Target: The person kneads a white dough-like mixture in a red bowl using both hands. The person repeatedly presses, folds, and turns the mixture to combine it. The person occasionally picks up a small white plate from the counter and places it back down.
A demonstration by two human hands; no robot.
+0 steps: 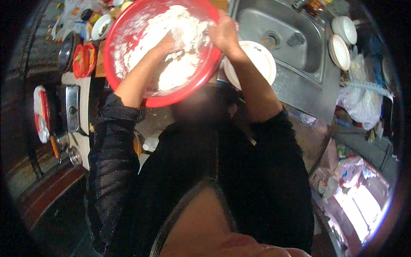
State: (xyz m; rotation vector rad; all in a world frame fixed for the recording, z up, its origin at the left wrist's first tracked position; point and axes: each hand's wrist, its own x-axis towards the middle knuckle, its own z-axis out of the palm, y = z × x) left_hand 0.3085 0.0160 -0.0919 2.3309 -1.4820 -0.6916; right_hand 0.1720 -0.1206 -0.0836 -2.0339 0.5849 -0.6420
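Note:
A large red plastic basin [110,54] holds white flour [179,75], some of it clumped, with flour smeared up its inner wall. My left hand [170,41] reaches down into the flour; its fingers are partly buried, so their pose is hidden. At the basin's right rim is my right hand [224,33], closed on the edge and slightly blurred. Under my right forearm lies a white plate [261,61] with a coloured rim, partly covered by the arm.
To the right is a stainless steel sink [308,57] with a scouring pad [295,39]. White bowls [345,30] stand beyond it. At the left are a red plastic basket [84,61], a small white bowl [102,27], a gas stove [73,109] and a metal cup [75,156].

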